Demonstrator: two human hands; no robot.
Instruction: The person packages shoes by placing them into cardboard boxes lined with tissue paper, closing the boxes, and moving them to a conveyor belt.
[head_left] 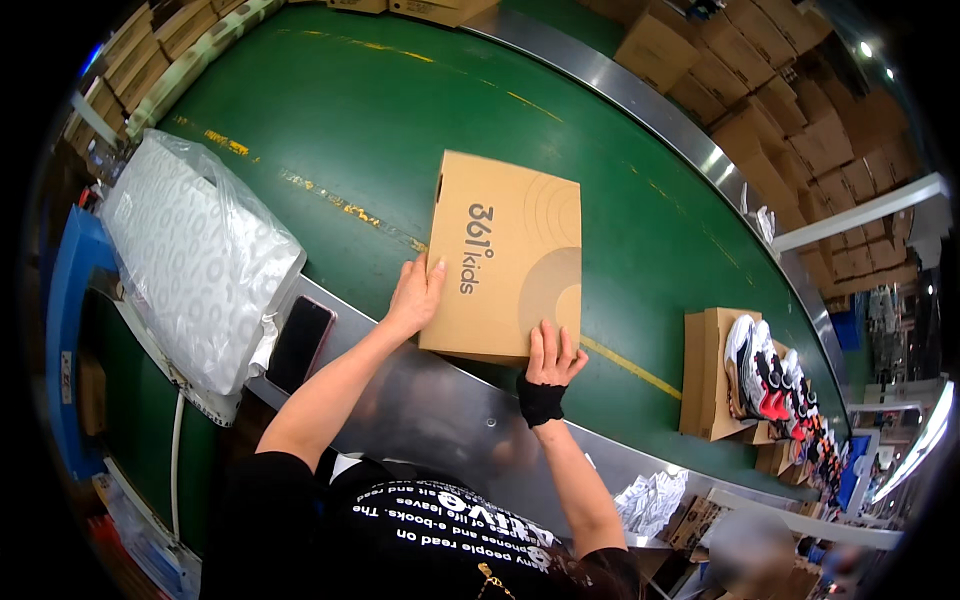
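A closed brown cardboard shoebox (pixel 505 258) with dark printing and pale curved lines lies on the green conveyor belt (pixel 330 120), close to its near edge. My left hand (pixel 417 297) grips the box's left side, the thumb up by the lid's edge. At the near right corner, my right hand (pixel 552 358) has its fingertips on the lid; a black band wraps that wrist. What is inside the box is hidden.
A plastic-wrapped stack of patterned white paper (pixel 200 260) stands at left, beside a dark phone (pixel 302 342) on the metal ledge (pixel 440 410). Rightward on the belt are sneakers (pixel 765 375) by open boxes. Crumpled paper (pixel 650 500) lies near right; stacked cartons (pixel 800 140) line the far side.
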